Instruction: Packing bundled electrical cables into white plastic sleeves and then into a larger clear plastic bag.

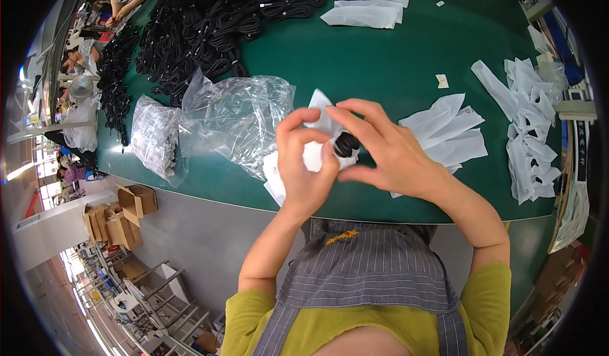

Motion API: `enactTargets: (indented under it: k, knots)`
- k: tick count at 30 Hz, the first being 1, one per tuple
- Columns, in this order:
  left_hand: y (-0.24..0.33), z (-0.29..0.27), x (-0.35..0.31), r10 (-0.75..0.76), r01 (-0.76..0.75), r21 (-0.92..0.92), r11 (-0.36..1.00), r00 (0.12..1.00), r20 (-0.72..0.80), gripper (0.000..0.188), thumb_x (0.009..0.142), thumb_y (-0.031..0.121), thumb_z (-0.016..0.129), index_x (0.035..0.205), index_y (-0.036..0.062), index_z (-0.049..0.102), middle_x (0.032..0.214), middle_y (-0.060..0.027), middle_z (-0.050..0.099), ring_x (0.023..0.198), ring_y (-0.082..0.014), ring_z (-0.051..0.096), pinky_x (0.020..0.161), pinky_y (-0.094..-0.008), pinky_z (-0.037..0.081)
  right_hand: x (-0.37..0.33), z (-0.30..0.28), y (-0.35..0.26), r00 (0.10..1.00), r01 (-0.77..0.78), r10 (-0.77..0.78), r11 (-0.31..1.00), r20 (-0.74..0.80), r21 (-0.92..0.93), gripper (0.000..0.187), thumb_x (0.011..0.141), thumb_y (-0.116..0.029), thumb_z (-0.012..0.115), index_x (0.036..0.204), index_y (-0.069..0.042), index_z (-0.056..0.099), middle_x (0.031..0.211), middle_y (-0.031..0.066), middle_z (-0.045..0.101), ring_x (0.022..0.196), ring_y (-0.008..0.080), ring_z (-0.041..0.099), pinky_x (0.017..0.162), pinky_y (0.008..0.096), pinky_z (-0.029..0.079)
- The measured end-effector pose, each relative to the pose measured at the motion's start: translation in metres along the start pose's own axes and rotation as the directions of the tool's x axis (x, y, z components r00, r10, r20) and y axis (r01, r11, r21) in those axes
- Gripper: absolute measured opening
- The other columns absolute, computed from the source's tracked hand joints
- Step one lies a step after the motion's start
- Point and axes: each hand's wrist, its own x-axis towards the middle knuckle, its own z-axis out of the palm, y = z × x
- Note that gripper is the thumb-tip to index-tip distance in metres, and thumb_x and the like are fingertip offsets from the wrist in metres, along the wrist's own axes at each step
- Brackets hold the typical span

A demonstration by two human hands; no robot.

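Left hand (304,172), fingers curled, grips a white bag (313,157), centre; right hand (393,156), half-open, arches around a black coil (346,144) at the bag's three o'clock, grip unclear; cable pile (206,29), eleven o'clock.

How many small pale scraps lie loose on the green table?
2: one scrap just beyond the fanned white bags; a smaller scrap farther off. Others may be hidden.

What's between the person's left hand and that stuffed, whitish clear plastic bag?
Head view: some crumpled, see-through plastic film lies on the green tabletop, then a flat white piece peeks out beside the left hand.
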Motion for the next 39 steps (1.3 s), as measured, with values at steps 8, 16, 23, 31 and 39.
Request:
enactTargets:
  k: [8, 16, 23, 31, 39]
  knots:
    - [-0.004, 0.015, 0.043, 0.042, -0.039, 0.022, 0.999, 0.989, -0.144, 0.015, 0.080, -0.002, 0.064, 0.092, 0.0040, 0.057, 0.131, -0.0199, 0.048, 0.122, -0.0339, 0.049, 0.100, -0.0438, 0.041, 0.048, 0.012, 0.011, 0.990, -0.001, -0.024, 0.984, -0.137, -0.179, 0.048, 0.075, -0.014, 0.078, 0.119, -0.010, 0.058, 0.110, 0.0059, 0.057, 0.080, 0.0239, 0.066, 0.061, 0.0340, 0.054]
    - [-0.036, 0.018, 0.070, -0.149, 0.126, -0.129, 0.984, 0.970, -0.191, 0.012, 0.086, 0.002, 0.063, 0.096, 0.0033, 0.058, 0.132, -0.0205, 0.048, 0.119, -0.0333, 0.052, 0.099, -0.0420, 0.041, 0.095, -0.002, 0.045, 0.941, 0.131, -0.266, 0.855, -0.207, -0.502, 0.023, 0.077, -0.009, 0.073, 0.101, -0.012, 0.072, 0.106, 0.0014, 0.065, 0.095, 0.0222, 0.060, 0.072, 0.0337, 0.053]
    - [-0.043, -0.006, 0.004, -0.019, 0.007, 0.237, 0.972, 0.999, 0.050, 0.025, 0.081, -0.004, 0.065, 0.105, 0.0031, 0.062, 0.114, -0.0158, 0.060, 0.106, -0.0320, 0.058, 0.089, -0.0376, 0.046, 0.105, -0.027, 0.086, 0.923, -0.262, 0.179, 0.940, -0.340, -0.217, 0.017, 0.086, -0.008, 0.065, 0.102, -0.009, 0.071, 0.103, 0.0078, 0.064, 0.097, 0.0272, 0.060, 0.079, 0.0381, 0.051]
    - [-0.058, 0.015, -0.074, -0.076, -0.010, 0.393, 0.920, 0.976, 0.204, 0.020, 0.080, 0.006, 0.070, 0.100, 0.0071, 0.065, 0.099, -0.0067, 0.059, 0.084, -0.0235, 0.056, 0.071, -0.0373, 0.040, 0.205, 0.036, 0.175, 0.965, 0.043, -0.168, 0.858, -0.200, -0.512, 0.042, 0.082, -0.013, 0.068, 0.122, -0.006, 0.060, 0.126, 0.0158, 0.056, 0.120, 0.0340, 0.052, 0.099, 0.0462, 0.043]
    - [-0.060, 0.006, -0.058, -0.069, -0.001, 0.397, 0.918, 0.984, 0.164, 0.014, 0.081, 0.003, 0.069, 0.094, 0.0047, 0.064, 0.094, -0.0100, 0.061, 0.085, -0.0285, 0.058, 0.073, -0.0388, 0.041, 0.214, 0.036, 0.171, 0.951, 0.040, -0.213, 0.806, -0.225, -0.591, 0.027, 0.085, -0.017, 0.070, 0.103, -0.004, 0.057, 0.105, 0.0104, 0.061, 0.106, 0.0339, 0.056, 0.086, 0.0450, 0.046]
